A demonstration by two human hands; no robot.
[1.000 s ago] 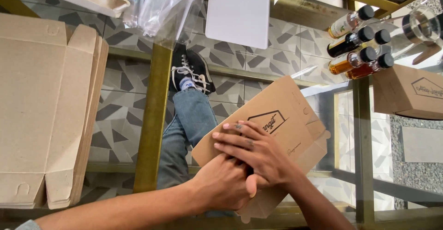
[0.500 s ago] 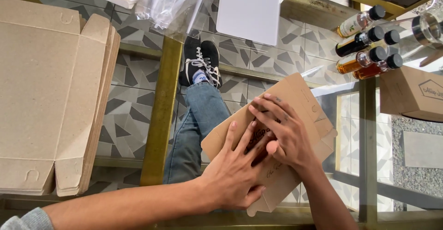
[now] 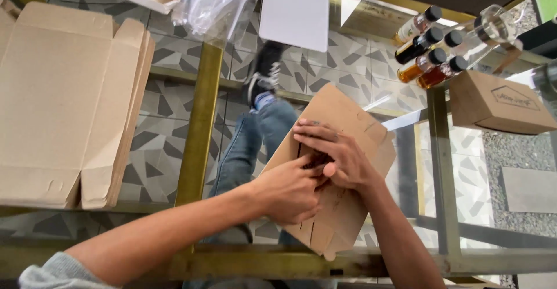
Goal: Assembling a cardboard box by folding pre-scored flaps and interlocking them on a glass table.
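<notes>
While both hands press on the flat cardboard box [image 3: 342,167], the left hand [image 3: 290,190] lies with its fingers bent and its fingertips pushing into a fold near the middle of the sheet. The right hand [image 3: 336,155] lies just beside it, touching it, with the fingers spread flat on the cardboard. Neither grip closes around the box; both only press down on it. The box lies tilted on the glass counter [image 3: 464,208], near its front edge. Through the glass, a leg in jeans [image 3: 249,144] and a dark shoe [image 3: 264,74] show above a patterned tile floor. At the left lies a stack of flat cardboard blanks [image 3: 64,103]. Behind the box lies a white sheet [image 3: 295,10], and at the right four small bottles [image 3: 429,51] with dark caps lie near a closed cardboard box [image 3: 499,103].
</notes>
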